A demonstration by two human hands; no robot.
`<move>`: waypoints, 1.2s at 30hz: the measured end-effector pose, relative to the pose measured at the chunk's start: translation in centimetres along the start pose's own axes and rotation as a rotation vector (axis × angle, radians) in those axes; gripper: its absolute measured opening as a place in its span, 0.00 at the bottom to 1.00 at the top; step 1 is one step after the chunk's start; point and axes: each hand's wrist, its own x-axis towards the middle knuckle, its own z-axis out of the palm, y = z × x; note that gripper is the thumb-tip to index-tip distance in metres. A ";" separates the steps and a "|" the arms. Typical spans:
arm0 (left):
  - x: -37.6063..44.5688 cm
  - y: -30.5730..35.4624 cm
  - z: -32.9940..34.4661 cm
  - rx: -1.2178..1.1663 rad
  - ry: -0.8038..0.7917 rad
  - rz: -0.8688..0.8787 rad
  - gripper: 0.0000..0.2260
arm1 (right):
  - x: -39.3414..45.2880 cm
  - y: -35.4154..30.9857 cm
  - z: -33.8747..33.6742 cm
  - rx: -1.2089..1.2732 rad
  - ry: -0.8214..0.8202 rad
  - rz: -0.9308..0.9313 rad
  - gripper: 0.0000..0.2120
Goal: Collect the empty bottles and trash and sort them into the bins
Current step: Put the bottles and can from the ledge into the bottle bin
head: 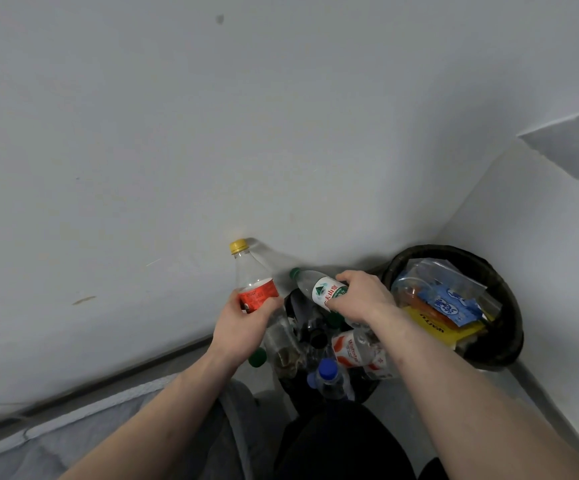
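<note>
White wall corner (430,216), two crowded bins (510,306), bottle-gripping hands (243,323).

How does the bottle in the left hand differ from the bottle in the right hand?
The yellow-capped bottle in the left hand has a red label; the green-capped bottle in the right hand has a white and green label. The yellow-capped bottle stands nearly upright, while the green-capped bottle lies tilted, cap pointing left. The yellow-capped bottle looks larger. Both are clear plastic, look empty, and are held above the bin of bottles.

Clear glossy plastic bottles (253,278); matt white wall (177,133).
</note>
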 end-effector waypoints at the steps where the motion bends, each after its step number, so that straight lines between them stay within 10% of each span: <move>1: 0.0 0.0 0.0 -0.003 -0.001 0.002 0.17 | -0.1 0.0 -0.2 0.009 0.005 -0.003 0.31; 15: -3.7 5.5 0.5 -0.100 0.030 0.221 0.21 | -8.5 3.8 -5.8 0.215 0.072 -0.162 0.26; 22: -7.1 10.3 6.9 -0.160 -0.389 0.082 0.10 | -13.2 7.6 -7.8 0.358 -0.085 -0.216 0.38; 27: -8.1 10.7 11.0 -0.062 -0.610 0.109 0.26 | -13.8 10.4 -8.4 0.459 0.086 -0.147 0.25; 31: -6.6 10.3 9.6 0.290 -0.464 0.372 0.34 | -12.8 12.7 -8.6 0.485 0.174 -0.060 0.28; 36: -3.7 6.8 2.2 0.521 -0.240 0.473 0.19 | -11.1 12.7 -7.4 0.509 0.149 -0.055 0.27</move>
